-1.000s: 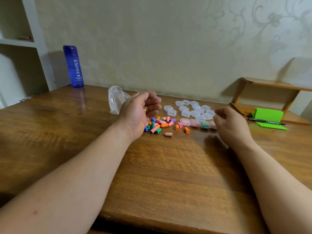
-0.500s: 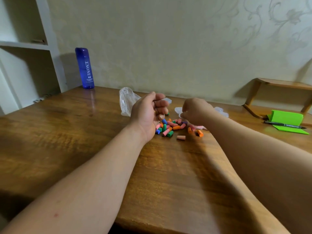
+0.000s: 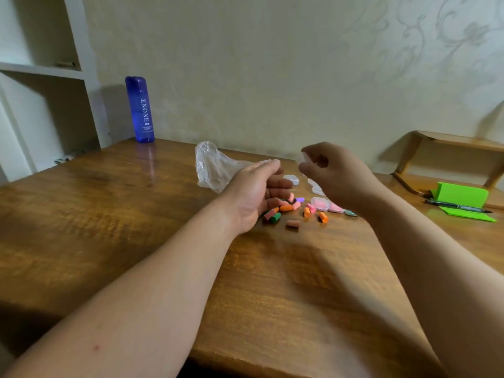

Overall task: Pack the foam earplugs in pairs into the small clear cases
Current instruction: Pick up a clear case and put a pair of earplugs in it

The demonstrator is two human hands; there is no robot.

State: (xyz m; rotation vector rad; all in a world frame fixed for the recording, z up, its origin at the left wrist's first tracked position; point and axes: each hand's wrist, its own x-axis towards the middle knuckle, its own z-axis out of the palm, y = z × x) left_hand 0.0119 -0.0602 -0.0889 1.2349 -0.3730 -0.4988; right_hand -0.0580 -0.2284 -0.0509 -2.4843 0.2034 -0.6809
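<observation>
Head view: my left hand (image 3: 256, 192) lies open, fingers relaxed, against the loose earplugs (image 3: 286, 207) on the table (image 3: 163, 241). My right hand (image 3: 338, 175) is raised, pinching what looks like a clear case (image 3: 305, 159), its outline faint. Earplugs judged light and squashy: pinch mid-body, gently. Case stiff, slick: hold its sides. Other cases (image 3: 320, 203) partly hidden behind my right hand.

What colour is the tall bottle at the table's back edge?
The bottle is translucent blue; head view shows it.
</observation>
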